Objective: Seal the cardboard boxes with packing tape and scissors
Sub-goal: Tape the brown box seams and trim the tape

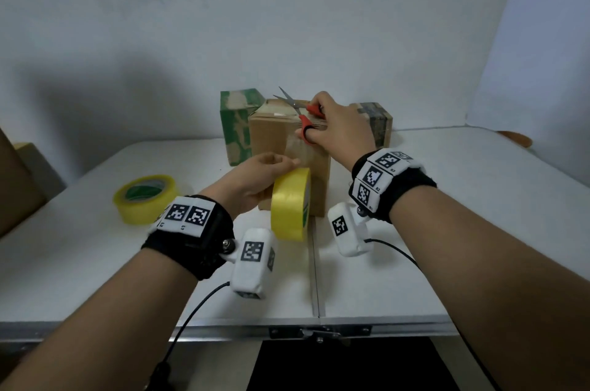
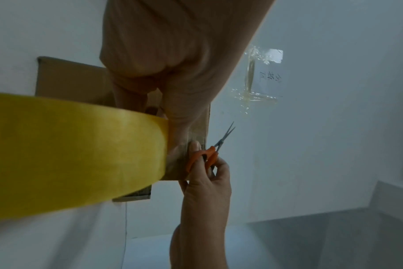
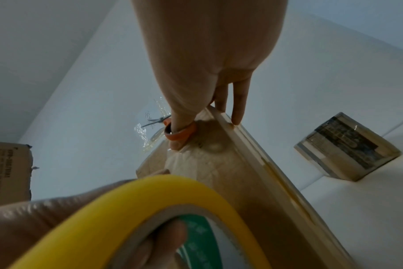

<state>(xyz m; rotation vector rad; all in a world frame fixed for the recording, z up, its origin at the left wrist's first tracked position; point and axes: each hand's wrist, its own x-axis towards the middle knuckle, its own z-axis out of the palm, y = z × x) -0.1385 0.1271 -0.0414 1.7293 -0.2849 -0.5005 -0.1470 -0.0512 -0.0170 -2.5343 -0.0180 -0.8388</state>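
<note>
Hands both busy at the brown cardboard box (image 1: 289, 148), mid-tabletop (image 1: 447, 231). Left hand (image 1: 255, 179) grips the yellow packing tape roll (image 1: 292, 203) (fingers curled through the core, roll held on edge against the box's front face). Right hand (image 1: 338, 125) has thumb and fingers through the red-handled scissors (image 1: 298, 112), blades parted, at the box's top front edge; two fingers rest on that edge. Second tape roll (image 1: 145, 199) lies flat at left. Green box (image 1: 238, 122) and taped box (image 1: 378, 122) stand behind.
</note>
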